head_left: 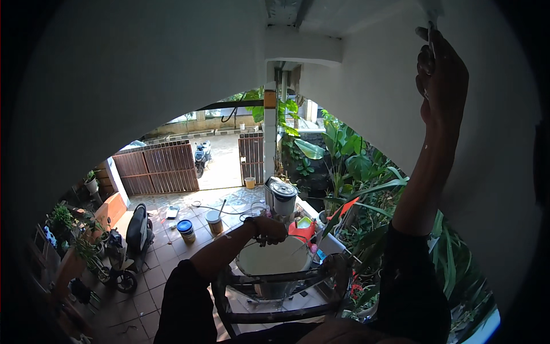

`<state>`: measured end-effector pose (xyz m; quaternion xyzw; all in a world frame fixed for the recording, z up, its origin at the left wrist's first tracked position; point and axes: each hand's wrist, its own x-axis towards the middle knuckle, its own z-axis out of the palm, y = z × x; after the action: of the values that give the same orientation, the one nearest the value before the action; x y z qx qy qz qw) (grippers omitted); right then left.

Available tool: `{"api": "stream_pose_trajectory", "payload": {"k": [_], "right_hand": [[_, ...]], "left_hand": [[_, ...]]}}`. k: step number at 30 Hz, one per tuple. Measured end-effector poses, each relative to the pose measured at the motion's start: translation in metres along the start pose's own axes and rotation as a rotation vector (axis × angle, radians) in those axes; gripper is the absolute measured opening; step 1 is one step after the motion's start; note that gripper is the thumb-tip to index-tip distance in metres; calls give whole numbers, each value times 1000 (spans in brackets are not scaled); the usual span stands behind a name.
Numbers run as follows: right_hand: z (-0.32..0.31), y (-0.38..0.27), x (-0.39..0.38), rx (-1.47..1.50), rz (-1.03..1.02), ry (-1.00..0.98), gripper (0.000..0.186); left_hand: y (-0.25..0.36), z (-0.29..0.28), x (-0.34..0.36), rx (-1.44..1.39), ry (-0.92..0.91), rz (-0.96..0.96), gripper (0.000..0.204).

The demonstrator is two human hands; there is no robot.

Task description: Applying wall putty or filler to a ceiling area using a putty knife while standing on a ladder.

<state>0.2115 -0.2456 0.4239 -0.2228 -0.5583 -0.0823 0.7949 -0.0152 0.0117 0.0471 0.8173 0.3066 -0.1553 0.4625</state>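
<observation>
presently, a brush is pinched in the right hand, raised at the white wall; the left hand is curled at a bucket, but its exact grip cannot be told; nearer, a dark frame is seen.

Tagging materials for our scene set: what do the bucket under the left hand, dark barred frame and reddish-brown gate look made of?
Bucket: likely plastic, dull finish; pale, rounded wall.
Dark barred frame: probably metal, painted or coated; slim rounded bars, blotchy surface.
Reddish-brown gate: painted metal or stained wood, matte; upright slats show, but too far to see grain or welds.
</observation>
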Motion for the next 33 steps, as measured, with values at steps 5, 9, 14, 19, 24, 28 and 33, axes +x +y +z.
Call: {"api": "stream_pose_trajectory", "payload": {"k": [5, 9, 14, 19, 24, 28, 33], "right_hand": [[-39, 1, -68, -5, 248, -25, 28], [-53, 11, -131, -172, 572, -61, 25], [-91, 98, -166, -674, 560, -789, 26], [-63, 171, -189, -789, 397, -1209, 27], [4, 227, -217, -791, 340, -1702, 28], [50, 288, -268, -555, 264, -2130, 29], [91, 393, -394, -325, 105, -2379, 30]], "left_hand": [[6, -1, -9, 36, -2, -7, 27], [6, -10, -11, -86, -97, 29, 24], [32, -6, -10, 44, -231, 81, 17], [20, -12, -2, 167, -354, 306, 16], [27, -3, -10, 294, -308, 226, 25], [57, 2, -28, 134, -288, -75, 28], [61, 4, -21, 132, -300, -132, 26]]}}
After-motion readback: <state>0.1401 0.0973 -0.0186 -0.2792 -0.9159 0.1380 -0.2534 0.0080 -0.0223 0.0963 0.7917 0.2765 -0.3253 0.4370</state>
